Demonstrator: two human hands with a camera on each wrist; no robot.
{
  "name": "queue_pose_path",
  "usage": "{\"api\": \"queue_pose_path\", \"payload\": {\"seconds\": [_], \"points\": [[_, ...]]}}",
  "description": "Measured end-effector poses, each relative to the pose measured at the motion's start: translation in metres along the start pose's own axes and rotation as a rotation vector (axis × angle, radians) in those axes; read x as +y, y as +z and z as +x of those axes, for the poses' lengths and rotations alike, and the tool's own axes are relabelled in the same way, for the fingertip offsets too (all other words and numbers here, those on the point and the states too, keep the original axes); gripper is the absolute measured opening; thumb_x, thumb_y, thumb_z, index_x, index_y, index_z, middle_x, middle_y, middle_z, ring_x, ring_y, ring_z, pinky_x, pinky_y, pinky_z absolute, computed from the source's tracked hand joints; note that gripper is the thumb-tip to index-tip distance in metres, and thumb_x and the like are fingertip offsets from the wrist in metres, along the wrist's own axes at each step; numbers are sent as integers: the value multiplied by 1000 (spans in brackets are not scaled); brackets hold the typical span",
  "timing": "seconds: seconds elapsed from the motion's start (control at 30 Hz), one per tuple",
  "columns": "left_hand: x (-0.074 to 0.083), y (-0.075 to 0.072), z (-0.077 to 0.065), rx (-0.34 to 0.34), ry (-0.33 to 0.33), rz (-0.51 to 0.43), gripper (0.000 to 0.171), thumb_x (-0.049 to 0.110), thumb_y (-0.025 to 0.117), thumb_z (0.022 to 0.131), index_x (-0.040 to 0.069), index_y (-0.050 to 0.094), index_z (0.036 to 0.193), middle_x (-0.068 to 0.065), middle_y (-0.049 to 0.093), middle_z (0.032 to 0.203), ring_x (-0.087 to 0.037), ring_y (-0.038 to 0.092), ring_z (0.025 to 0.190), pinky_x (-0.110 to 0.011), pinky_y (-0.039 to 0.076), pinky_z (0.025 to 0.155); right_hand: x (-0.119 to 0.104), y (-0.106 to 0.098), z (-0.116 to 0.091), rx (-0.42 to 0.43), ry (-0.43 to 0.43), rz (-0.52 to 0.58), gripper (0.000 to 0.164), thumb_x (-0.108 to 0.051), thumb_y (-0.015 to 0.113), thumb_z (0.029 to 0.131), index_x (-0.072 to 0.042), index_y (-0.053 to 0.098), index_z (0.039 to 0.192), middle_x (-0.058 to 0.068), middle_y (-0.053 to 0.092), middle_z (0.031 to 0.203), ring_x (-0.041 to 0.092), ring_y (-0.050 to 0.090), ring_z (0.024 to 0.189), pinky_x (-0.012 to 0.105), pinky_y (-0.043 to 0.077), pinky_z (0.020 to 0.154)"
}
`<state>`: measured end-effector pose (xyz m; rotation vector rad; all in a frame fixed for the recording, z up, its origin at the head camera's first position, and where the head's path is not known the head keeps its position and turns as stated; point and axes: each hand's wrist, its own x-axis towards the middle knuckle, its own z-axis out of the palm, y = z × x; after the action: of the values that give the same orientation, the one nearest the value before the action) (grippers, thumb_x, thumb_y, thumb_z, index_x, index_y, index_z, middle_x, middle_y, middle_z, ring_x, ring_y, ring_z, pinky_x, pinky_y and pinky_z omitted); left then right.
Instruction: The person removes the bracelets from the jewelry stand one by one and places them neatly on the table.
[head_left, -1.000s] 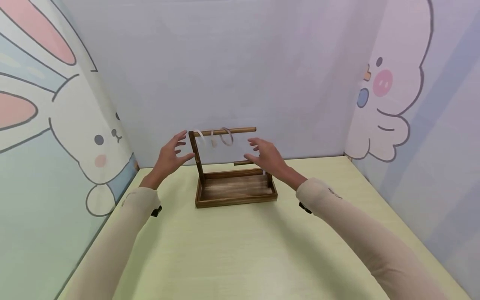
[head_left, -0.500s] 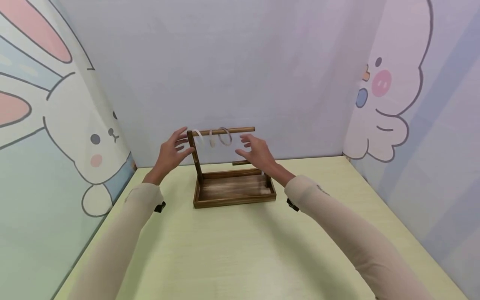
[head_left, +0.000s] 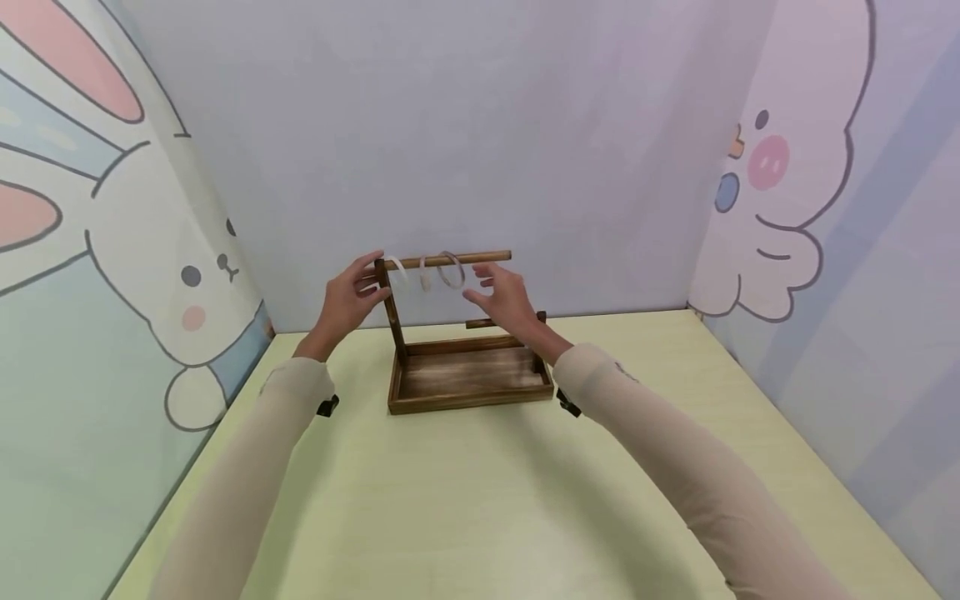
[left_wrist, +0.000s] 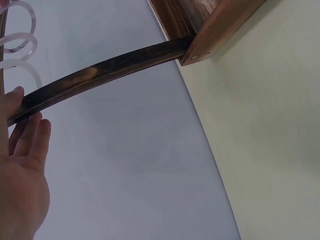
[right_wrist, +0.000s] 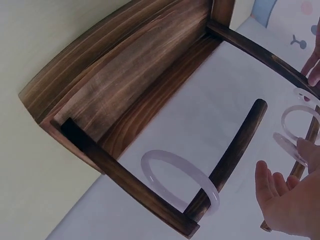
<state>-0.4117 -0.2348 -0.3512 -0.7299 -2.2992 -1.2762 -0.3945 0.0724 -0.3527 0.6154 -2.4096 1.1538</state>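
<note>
A dark wooden bracelet stand [head_left: 393,308] has two bars at different heights and a tray base. Three bangles hang on its upper bar [head_left: 487,257]: a white one [head_left: 397,268], a pale one [head_left: 424,275] and a greyish-purple one [head_left: 461,273]. Another translucent lilac bangle [right_wrist: 207,186] loops the lower bar [right_wrist: 235,150], hidden in the head view. At the top of the left post [left_wrist: 100,75], my left hand [head_left: 348,296] holds the wood between thumb and fingers. My right hand [head_left: 510,300] is spread beside the greyish-purple bangle, fingers relaxed, gripping nothing; whether its thumb touches the bangle is unclear.
The stand's tray [head_left: 472,400] rests on a pale green-yellow table [head_left: 480,500] near the back wall [head_left: 480,150]. Side walls carry a cartoon rabbit [head_left: 172,267] on the left and a white cartoon figure [head_left: 795,192] on the right.
My right hand has moved left, closer to the bangles on the upper bar. My left hand has shifted slightly right, up against the left post. The bangles still hang in place.
</note>
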Motion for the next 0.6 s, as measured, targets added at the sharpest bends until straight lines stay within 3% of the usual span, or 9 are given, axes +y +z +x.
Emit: {"api": "queue_pose_path", "payload": {"seconds": [0.3,0.6], "points": [[-9,-1,2,26,23,49,66,0,75,95,20,54,154,-26,68,129,-40,70,115,-43,59,95,-2,11,5,42,61,99,45,-18,76,98,-3,61,137,18,67,131,34,68,117,38,61,93],[-9,-1,3,22,3,35,65,-1,75,94,22,56,152,-23,69,129,-37,72,112,-33,61,92,-6,18,9,76,69,135,35,-13,76,97,-1,67,129,13,73,119,25,73,106,31,62,89]]}}
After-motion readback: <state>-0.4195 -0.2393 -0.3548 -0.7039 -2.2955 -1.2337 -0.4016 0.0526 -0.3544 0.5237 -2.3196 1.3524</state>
